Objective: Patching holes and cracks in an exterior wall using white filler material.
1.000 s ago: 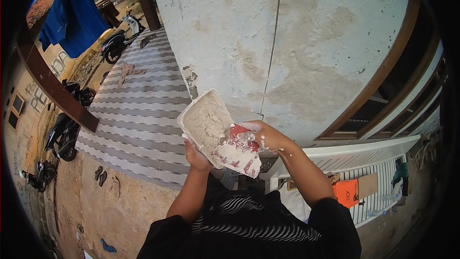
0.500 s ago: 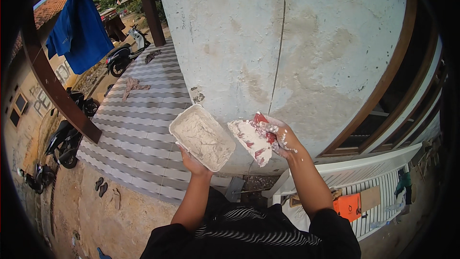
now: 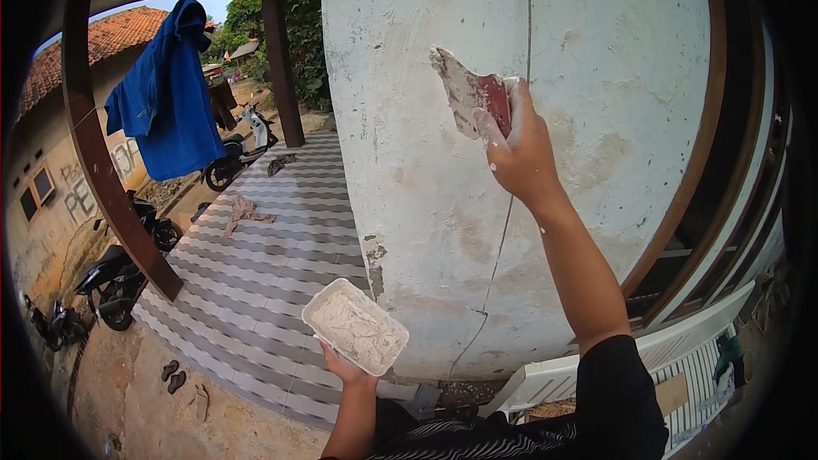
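Note:
My left hand (image 3: 348,368) grips a white rectangular tub (image 3: 319,336) from below, low in front of me. Pale putty (image 3: 356,325) fills much of the tub. Up at the wall, my right hand (image 3: 521,146) is closed around a red putty spreader (image 3: 495,100), its wide blade pointing left and smeared with putty. Whether the blade touches the white wall (image 3: 443,196) I cannot tell. The wall's paint is worn, with brownish patches and a dark crack or cord running down it. White putty specks stick to my right fingers and wrist.
A white slatted bench (image 3: 682,379) stands low at the right, below a brown-framed window (image 3: 673,277). On the left are a striped tiled porch floor (image 3: 256,264), brown posts (image 3: 119,179), a hanging blue jacket (image 3: 175,106), a cloth (image 3: 247,215), sandals (image 3: 175,379) and parked motorbikes (image 3: 115,281).
My right hand has raised the spreader from beside the tub to high on the wall. The tub in my left hand sits lower in view, and the view has tilted up.

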The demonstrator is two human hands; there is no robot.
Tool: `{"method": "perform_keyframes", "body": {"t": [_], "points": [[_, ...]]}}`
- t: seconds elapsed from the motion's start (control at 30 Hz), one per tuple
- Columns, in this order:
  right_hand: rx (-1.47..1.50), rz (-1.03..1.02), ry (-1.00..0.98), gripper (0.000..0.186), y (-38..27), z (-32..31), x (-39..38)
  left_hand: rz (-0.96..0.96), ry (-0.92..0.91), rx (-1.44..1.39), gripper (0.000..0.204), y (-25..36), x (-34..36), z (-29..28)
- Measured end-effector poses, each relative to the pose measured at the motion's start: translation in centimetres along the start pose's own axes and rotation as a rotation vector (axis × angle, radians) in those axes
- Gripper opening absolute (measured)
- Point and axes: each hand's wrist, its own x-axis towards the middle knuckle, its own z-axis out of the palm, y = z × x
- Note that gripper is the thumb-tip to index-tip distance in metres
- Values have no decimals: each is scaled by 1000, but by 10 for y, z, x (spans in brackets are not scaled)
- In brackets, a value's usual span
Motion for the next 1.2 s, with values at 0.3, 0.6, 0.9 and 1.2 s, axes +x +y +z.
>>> {"method": "perform_keyframes", "body": {"t": [0.3, 0.6, 0.9, 1.2], "points": [[-860, -485, -232, 23, -26, 77, 37, 88, 99, 9, 70, 3, 5, -22], [-906, -277, -329, 39, -25, 109, 47, 75, 118, -13, 71, -2, 13, -34], [-924, -218, -434, 46, -32, 107, 61, 36, 166, 20, 69, -14, 18, -33], [-935, -238, -574, 30, -30, 106, 55, 7, 207, 19, 67, -26, 18, -37]]}}
